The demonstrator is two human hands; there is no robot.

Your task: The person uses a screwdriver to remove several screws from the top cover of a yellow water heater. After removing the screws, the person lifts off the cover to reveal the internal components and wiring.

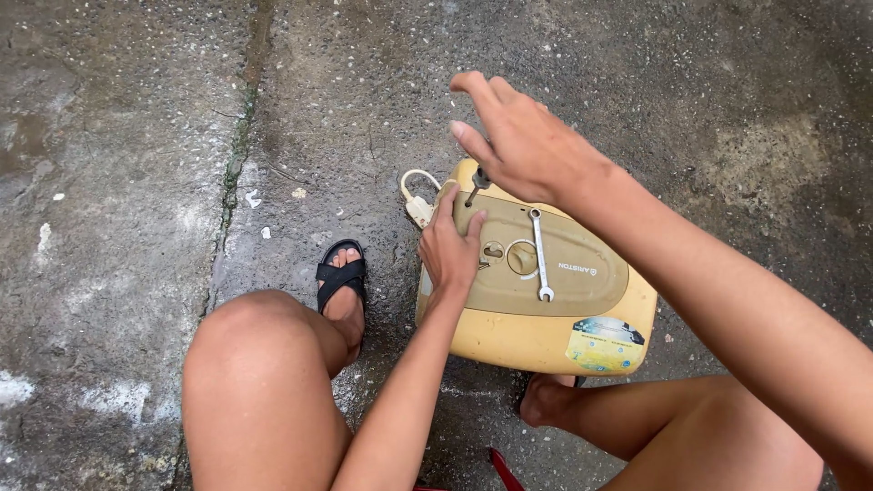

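Outdoor yard: wet, cracked concrete ground (136, 273)

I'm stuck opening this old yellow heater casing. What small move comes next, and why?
Probably keep turning the screwdriver under the right hand at the casing's top corner, since the left hand already braces it; the wrench lies unused.

free: concrete floor (118, 182) left | blocked: wrench (538, 255) on heater (509, 341)
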